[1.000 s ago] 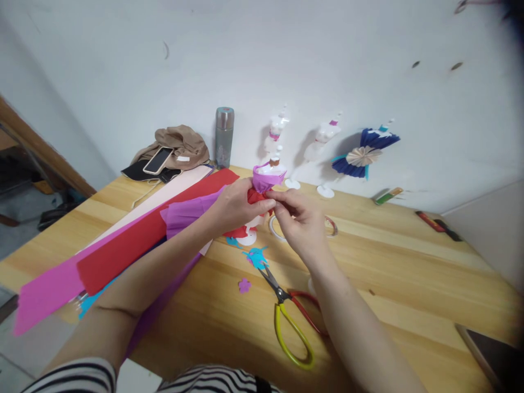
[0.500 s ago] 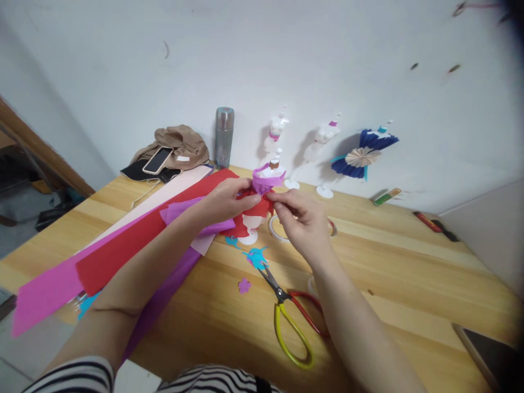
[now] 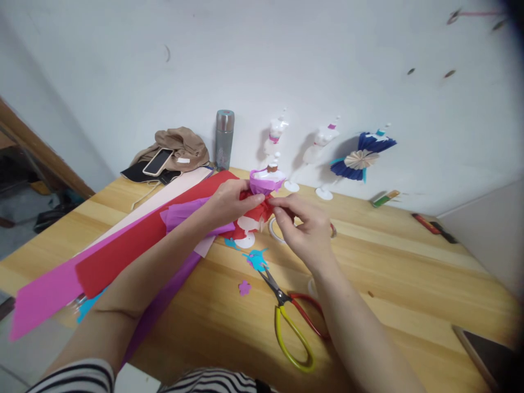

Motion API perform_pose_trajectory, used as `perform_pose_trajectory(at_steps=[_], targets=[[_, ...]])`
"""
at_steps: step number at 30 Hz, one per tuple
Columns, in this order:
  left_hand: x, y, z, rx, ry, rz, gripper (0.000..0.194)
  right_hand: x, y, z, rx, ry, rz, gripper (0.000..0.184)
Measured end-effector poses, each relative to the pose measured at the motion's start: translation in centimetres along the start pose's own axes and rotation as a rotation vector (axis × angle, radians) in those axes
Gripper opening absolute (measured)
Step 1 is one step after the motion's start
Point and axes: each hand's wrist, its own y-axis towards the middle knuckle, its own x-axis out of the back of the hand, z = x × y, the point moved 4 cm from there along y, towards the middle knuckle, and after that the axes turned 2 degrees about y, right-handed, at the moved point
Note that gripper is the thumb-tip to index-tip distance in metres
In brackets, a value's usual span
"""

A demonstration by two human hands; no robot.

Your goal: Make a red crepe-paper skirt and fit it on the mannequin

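Observation:
A small white dress form [image 3: 273, 173] stands on the table, its top wrapped in purple crepe paper [image 3: 262, 185]. Red crepe paper [image 3: 258, 212] is gathered round its waist. On the left side, my left hand [image 3: 237, 201] grips the form at the waist, its thumb across the red paper. The fingertips of my right hand [image 3: 301, 221] pinch the edge of the red paper on the other side. Just below are blue paper scraps [image 3: 257, 260], a purple paper flower [image 3: 244, 287] and scissors [image 3: 282, 297] with open blades.
Several long crepe paper sheets [image 3: 123, 240] lie under my left arm. By the wall stand a thermos [image 3: 224, 141], two white dress forms [image 3: 325, 136] and one in blue pleated paper [image 3: 370, 144]. A phone [image 3: 158, 162] rests beside brown cloth [image 3: 184, 144]. A tape roll [image 3: 275, 232] lies behind my right hand.
The dress form has shifted slightly left and leans a little differently in my hands. My right fingertips have moved slightly along the red paper. The view has tilted slightly.

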Motion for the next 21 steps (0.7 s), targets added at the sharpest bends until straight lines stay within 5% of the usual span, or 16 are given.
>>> perform_pose_trajectory(at_steps=[6, 12, 17, 21], targets=[[0.1, 0.0, 0.2, 0.025, 0.015, -0.015, 0.022, -0.7, -0.1, 0.5, 0.174, -0.103, 0.093, 0.025], [0.1, 0.1, 0.5, 0.049, 0.008, -0.023, 0.024, 0.7, 0.2, 0.0, 0.03, 0.007, 0.054, 0.009], [0.1, 0.1, 0.6, 0.036, 0.012, -0.025, 0.023, -0.2, -0.1, -0.9, 0.186, -0.261, 0.229, 0.012], [0.2, 0.2, 0.6, 0.027, 0.039, -0.047, 0.024, -0.9, -0.6, -1.4, 0.258, -0.321, 0.13, 0.013]])
